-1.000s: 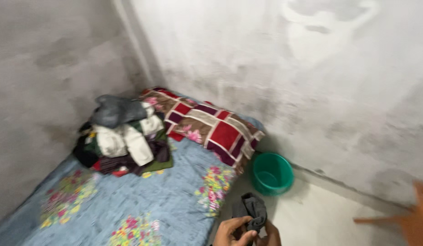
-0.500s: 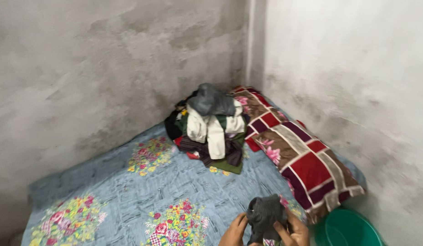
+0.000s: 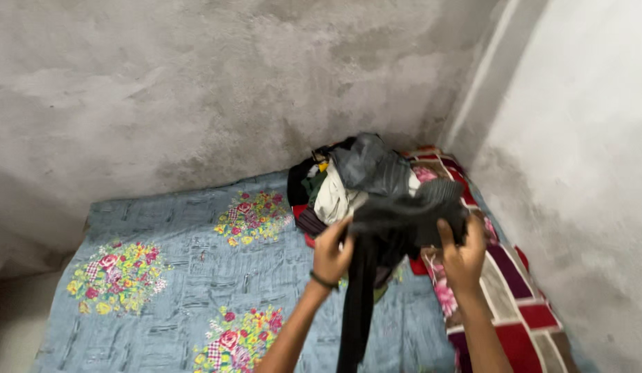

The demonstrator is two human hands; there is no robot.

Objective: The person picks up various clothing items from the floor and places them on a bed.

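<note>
Both forearms are reaching up from six o'clock, raised toward twelve. Left hand (image 3: 332, 249) is gripping at ten o'clock, fingers curled, dark band on wrist. Right hand (image 3: 462, 252) is pinching at two o'clock, thumb up.

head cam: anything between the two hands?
Yes. The dark garment spans the gap between the left hand and the right hand; both grip its top edge, and one part hangs down over the blue floral sheet.
</note>
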